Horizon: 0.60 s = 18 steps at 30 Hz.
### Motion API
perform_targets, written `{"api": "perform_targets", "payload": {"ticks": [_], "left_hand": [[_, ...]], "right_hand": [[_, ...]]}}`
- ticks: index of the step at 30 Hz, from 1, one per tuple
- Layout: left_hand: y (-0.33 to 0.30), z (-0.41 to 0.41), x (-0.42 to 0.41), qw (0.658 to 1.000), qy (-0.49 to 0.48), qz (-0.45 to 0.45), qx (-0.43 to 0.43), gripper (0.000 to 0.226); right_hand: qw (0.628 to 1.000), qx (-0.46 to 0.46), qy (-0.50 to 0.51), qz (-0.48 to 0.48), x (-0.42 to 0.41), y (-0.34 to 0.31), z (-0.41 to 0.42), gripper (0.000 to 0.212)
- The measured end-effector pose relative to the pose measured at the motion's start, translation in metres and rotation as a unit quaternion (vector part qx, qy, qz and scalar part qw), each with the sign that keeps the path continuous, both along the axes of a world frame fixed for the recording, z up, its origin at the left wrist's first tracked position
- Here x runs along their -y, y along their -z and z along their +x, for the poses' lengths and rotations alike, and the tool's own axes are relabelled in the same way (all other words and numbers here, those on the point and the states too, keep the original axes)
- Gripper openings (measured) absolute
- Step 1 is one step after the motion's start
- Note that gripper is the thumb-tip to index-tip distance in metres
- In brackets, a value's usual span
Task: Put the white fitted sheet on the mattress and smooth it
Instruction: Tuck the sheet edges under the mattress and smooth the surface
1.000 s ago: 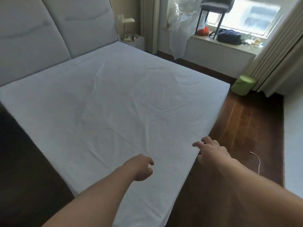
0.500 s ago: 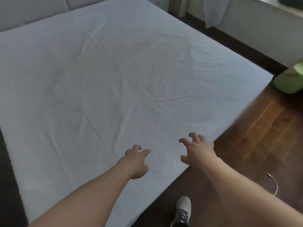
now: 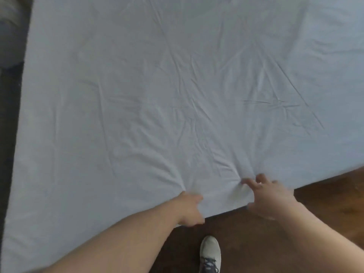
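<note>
A: Start at the fingers. What are they doing?

B: The left hand (image 3: 190,208), low in the frame just left of centre, has its fingers curled into the white cotton fitted sheet (image 3: 177,95) right at the bed's near edge; creases fan out from its knuckles, so I judge it to be gripping a fold. The right hand (image 3: 273,196) sits just beside it to the right. Its forefinger and thumb reach onto the cloth where a second fan of creases meets, which looks like a pinch, though motion blur hides the contact itself.

A: And where does the sheet lie from there?

B: Up and away from both hands, filling most of the frame over the mattress. The near edge runs slantwise from lower left to the right side, and the hands hold it about midway along. Wrinkles radiate from the two grips toward the upper middle.

A: So the next move?

B: Probably a pull toward the body, down over the edge, to draw those wrinkles flat. Both hands are equally near.

A: Anything in the way?

B: Only dark wooden floorboards (image 3: 325,203) below the edge and one grey laced sneaker (image 3: 209,253) at the bottom centre, standing clear of the bed.
</note>
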<state>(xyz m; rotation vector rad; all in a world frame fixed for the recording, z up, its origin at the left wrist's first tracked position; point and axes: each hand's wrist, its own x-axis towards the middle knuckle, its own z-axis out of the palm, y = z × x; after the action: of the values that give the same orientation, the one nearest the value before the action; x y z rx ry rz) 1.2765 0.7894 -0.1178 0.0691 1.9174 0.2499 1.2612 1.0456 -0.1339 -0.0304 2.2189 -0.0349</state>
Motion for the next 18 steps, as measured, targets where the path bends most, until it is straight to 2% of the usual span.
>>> {"api": "perform_targets", "payload": {"ticks": [2, 4, 5, 7, 9, 10, 12, 15, 18], "left_hand": [[-0.005, 0.032, -0.017, 0.994, 0.06, 0.036, 0.083, 0.075], [-0.01, 0.056, -0.027, 0.986, 0.052, 0.063, 0.143, 0.062], [-0.009, 0.061, -0.034, 0.987, 0.036, 0.085, 0.131, 0.051], [-0.005, 0.055, -0.041, 0.995, -0.024, 0.096, 0.027, 0.039], [0.006, 0.037, -0.049, 0.989, -0.076, 0.078, -0.098, 0.047], [0.011, 0.024, -0.049, 0.981, -0.094, 0.055, -0.159, 0.055], [0.022, -0.004, -0.043, 0.962, -0.139, -0.025, -0.233, 0.069], [0.038, -0.019, -0.032, 0.955, -0.204, -0.115, -0.181, 0.085], [0.044, -0.001, -0.029, 0.975, -0.117, -0.119, -0.148, 0.091]], "right_hand": [[0.997, 0.081, 0.015, 0.013, -0.022, -0.003, 0.026, 0.06], [0.99, 0.134, -0.01, 0.051, -0.039, -0.006, 0.041, 0.045], [0.993, 0.108, -0.015, 0.056, -0.05, -0.009, 0.044, 0.037], [0.999, -0.022, -0.012, 0.031, -0.06, -0.009, 0.035, 0.027], [0.988, -0.149, -0.028, 0.011, -0.065, -0.006, 0.011, 0.034], [0.983, -0.183, -0.031, 0.003, -0.063, -0.003, -0.006, 0.042], [0.981, -0.191, -0.026, 0.001, -0.059, 0.005, -0.041, 0.058], [0.991, -0.132, -0.011, -0.001, -0.06, 0.027, -0.065, 0.071], [0.996, -0.092, -0.008, -0.016, -0.075, 0.032, -0.058, 0.073]]}}
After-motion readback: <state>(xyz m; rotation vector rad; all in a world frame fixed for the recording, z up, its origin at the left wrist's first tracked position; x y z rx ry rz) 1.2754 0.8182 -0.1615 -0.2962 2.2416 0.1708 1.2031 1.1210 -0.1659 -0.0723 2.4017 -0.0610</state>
